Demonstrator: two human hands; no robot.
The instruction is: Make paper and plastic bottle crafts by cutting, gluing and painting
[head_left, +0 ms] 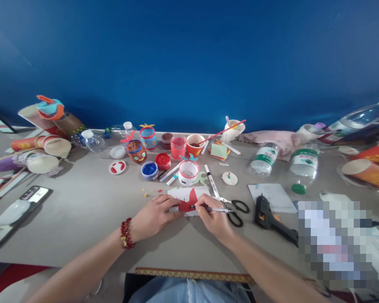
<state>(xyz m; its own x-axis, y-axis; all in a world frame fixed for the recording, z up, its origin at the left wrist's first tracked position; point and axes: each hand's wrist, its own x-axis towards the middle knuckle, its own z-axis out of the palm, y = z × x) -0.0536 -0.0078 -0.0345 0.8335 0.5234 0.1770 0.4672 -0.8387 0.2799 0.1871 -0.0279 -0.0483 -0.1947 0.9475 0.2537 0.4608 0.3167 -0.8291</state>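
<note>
A white paper sheet [185,195] with red painted shapes lies on the grey table [88,210] in front of me. My left hand [156,214], with a red bead bracelet at the wrist, rests on the sheet's left edge, its fingers pressing the paper down. My right hand [213,216] is closed round a thin marker pen [213,209], whose tip touches the red patch on the paper. Black-handled scissors [236,210] lie just right of that hand.
Paint pots [163,160], decorated cups [188,171] and loose markers [211,181] crowd the table's middle. Paper cups [46,147] and a phone [15,214] sit left. A black glue gun [268,219], water bottles [263,160] and a blurred patch are right.
</note>
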